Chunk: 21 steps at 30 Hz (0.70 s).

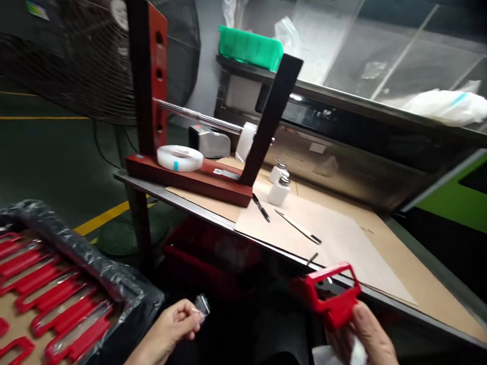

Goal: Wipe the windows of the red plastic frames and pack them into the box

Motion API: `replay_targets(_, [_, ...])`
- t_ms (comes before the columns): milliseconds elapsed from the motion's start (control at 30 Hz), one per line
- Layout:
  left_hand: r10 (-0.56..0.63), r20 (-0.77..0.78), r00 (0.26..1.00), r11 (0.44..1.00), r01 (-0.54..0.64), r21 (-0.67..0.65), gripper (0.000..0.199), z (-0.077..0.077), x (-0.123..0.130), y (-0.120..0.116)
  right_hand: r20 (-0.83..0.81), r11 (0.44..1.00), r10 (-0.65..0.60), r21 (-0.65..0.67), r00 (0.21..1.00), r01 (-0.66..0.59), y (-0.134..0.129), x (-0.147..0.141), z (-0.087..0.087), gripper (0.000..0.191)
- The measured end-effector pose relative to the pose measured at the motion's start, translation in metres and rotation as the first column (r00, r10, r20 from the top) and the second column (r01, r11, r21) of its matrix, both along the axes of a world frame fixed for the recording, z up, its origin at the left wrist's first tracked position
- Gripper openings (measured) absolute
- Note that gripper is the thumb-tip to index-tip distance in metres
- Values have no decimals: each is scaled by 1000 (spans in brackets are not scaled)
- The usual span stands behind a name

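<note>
Before the workbench's (197, 208) front edge, the left hand (181, 321) pinches a clear plastic scrap (203, 304); the right hand (376, 339) grips a red plastic frame (338, 311) and white wipe (330, 364). Open room separates the hands; a black-lined box (83, 253) stands left of the workbench.

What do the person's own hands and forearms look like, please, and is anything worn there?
The left hand and right hand wear no gloves. No sleeve or watch shows on the visible part of the left forearm; the right one is out of view. No rings can be made out.
</note>
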<state>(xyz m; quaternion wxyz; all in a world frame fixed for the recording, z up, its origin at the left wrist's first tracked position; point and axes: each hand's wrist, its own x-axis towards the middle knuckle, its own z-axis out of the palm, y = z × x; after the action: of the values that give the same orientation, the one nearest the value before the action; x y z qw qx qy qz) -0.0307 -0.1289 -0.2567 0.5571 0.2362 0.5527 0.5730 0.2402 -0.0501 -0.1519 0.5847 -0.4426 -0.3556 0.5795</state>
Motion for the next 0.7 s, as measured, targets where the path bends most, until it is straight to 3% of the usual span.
replay_targets(133, [63,21,998,998,-62,-33,26,-9,-4,16,-4,997,-4,-73,1000,4,-23,-2,-8,33])
replay_targets(233, [109,34,993,993,-106,-57,8,-16,0,35,11,997,3,-83,1000,-2,-36,5,-16,36])
replay_targets(367, [151,90,984,987,-145,-66,23,-31,14,52,28,996,4,-93,1000,-1,-48,12,-30,40])
replay_targets(533, [165,159,973,976,-138,-167,15,-50,32,65,12,989,56,-140,998,-54,-57,11,-46,43])
replay_targets(700, [154,111,982,970,-130,-204,18,-58,29,116,56,979,83,-192,995,-71,-58,-4,-59,47])
